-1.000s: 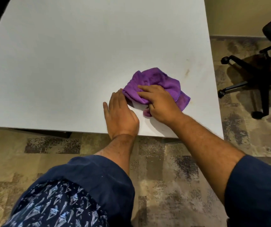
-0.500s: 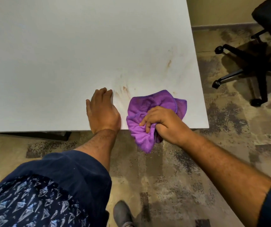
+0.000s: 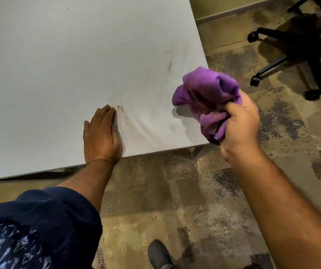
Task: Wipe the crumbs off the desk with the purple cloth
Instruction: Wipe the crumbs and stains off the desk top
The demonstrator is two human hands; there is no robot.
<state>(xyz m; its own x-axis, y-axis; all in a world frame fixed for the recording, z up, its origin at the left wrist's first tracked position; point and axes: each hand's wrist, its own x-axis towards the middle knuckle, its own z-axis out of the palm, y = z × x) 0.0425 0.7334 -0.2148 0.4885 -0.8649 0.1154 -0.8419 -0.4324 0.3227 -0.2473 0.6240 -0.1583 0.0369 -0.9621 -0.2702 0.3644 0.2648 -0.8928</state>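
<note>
The purple cloth point(image 3: 206, 94) is bunched up and held in the air above the white desk's near right corner, with my right hand point(image 3: 239, 125) gripping its lower end. It casts a small shadow on the desk point(image 3: 58, 65). My left hand point(image 3: 101, 136) lies flat on the desk near the front edge, fingers together, holding nothing. Brownish smears and a few specks point(image 3: 122, 113) mark the desk just right of my left fingertips, and another brown mark point(image 3: 169, 66) sits farther back.
A black office chair base with castors point(image 3: 291, 61) stands on the floor to the right of the desk. The patterned carpet point(image 3: 175, 191) below the desk edge shows fine scattered specks. A dark shoe point(image 3: 158, 253) is on the floor at the bottom.
My right hand has lifted the cloth off the front edge and raised it up and to the right, above the desk corner. My left hand has stayed flat on the desk.
</note>
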